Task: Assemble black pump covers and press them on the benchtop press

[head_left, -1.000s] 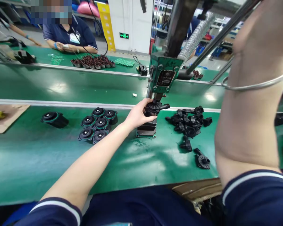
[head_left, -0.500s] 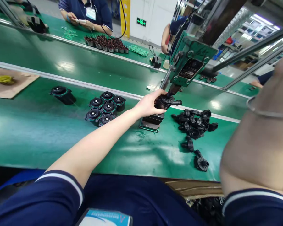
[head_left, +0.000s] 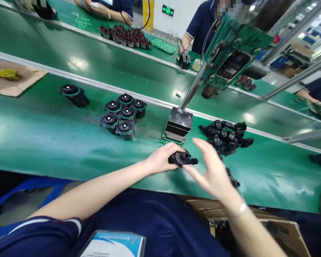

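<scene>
My left hand (head_left: 162, 159) grips a small black plastic housing (head_left: 182, 157) with a side nozzle, low over the green bench near its front edge. My right hand (head_left: 210, 167) hovers just right of the part, fingers spread and holding nothing. Behind them the green press (head_left: 231, 60) stands on its black base block (head_left: 178, 123), whose top is bare. A cluster of several round black assemblies with green rings (head_left: 123, 114) sits to the left. A heap of loose black housings (head_left: 226, 137) lies to the right.
One more black assembly (head_left: 75, 94) lies alone at left, near a cardboard sheet (head_left: 14, 80) with a yellow item. A conveyor belt (head_left: 96, 64) runs behind the bench. Across it, other people work beside trays of brown parts (head_left: 125, 35). A cardboard box (head_left: 256, 217) sits by my lap.
My left hand has pulled the black housing off the press base toward the bench's front edge. My right arm has come down from the press lever, its open hand now beside the part.
</scene>
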Available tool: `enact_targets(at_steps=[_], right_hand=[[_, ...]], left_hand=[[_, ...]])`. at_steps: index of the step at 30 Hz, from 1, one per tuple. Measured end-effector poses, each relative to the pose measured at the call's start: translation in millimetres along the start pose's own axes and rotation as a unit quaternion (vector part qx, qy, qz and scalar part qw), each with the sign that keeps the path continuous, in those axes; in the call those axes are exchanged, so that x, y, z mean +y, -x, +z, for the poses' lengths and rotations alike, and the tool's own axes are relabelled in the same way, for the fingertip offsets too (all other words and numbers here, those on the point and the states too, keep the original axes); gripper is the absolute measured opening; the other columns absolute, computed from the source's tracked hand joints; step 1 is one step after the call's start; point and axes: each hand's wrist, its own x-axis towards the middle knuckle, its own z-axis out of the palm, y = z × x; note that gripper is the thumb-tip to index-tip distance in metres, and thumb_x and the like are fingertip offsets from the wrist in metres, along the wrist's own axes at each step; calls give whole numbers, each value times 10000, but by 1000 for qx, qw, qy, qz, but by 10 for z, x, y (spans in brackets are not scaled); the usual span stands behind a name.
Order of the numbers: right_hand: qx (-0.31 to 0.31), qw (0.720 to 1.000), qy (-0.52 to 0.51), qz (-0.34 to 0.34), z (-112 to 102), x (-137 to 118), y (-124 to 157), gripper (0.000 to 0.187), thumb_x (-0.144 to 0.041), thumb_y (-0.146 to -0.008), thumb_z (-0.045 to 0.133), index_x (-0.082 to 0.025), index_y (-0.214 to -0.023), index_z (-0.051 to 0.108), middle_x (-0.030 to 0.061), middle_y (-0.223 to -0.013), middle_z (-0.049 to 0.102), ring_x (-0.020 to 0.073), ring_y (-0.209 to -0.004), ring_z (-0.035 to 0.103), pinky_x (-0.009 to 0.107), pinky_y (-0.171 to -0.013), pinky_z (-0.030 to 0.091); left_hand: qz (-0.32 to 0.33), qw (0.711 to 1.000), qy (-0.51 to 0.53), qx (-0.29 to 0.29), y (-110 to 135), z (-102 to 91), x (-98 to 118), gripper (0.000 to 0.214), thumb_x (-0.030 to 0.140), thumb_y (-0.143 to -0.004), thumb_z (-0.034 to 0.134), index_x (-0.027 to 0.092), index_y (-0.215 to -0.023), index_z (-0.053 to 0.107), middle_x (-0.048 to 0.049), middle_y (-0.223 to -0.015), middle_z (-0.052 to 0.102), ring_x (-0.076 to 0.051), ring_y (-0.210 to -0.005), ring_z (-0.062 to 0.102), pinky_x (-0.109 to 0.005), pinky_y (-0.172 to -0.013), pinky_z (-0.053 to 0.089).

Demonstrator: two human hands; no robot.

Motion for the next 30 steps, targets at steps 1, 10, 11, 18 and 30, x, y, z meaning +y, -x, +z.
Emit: enact_targets(at_steps=[1, 10, 11, 18, 30], right_hand=[[-6, 1000, 10, 5, 180, -34, 83, 658, -484, -830, 580, -171, -1379, 398, 86, -1342, 488, 123, -1286, 480, 313, -1092, 484], [73, 988, 63, 123, 806, -230, 365, 464, -389, -870, 544, -173, -1274, 468, 69, -1253, 544, 109, -1151, 489, 286, -996, 406], [75, 988, 66, 122, 803, -245, 354, 458, -383, -870, 547, -171, -1269, 469, 67, -1252, 544, 107, -1141, 486, 278, -989, 397], [95, 984, 88, 121, 838, -226, 354, 429, -395, -889, 511, -144, -1236, 489, 77, -1227, 554, 110, -1106, 473, 264, -964, 359], [178, 939, 188, 224, -226, 1250, 520, 856, -858, -613, 527, -141, -1077, 585, 189, -981, 591, 248, -989, 548, 423, -846, 413]], left_hand=[[-15, 1000, 11, 3, 72, 97, -45, 485, 217, -725, 752, 228, -1171, 563, -94, -1167, 623, -253, -1118, 598, -408, -978, 496], [-47, 995, 89, 10, 96, 259, -196, 467, 215, -704, 769, 240, -1131, 583, -89, -1222, 619, -254, -1187, 590, -405, -1032, 471], [-49, 995, 85, 19, 113, 268, -193, 463, 209, -706, 765, 239, -1133, 586, -89, -1242, 614, -254, -1209, 578, -403, -1046, 463], [-61, 995, 63, 39, 175, 333, -182, 482, 188, -716, 737, 232, -1171, 587, -97, -1278, 607, -256, -1239, 563, -418, -1074, 452], [36, 966, -215, 140, 289, -525, 156, 892, 454, -715, 788, 229, -1427, 299, -166, -1417, 428, -334, -1343, 411, -552, -1132, 343]])
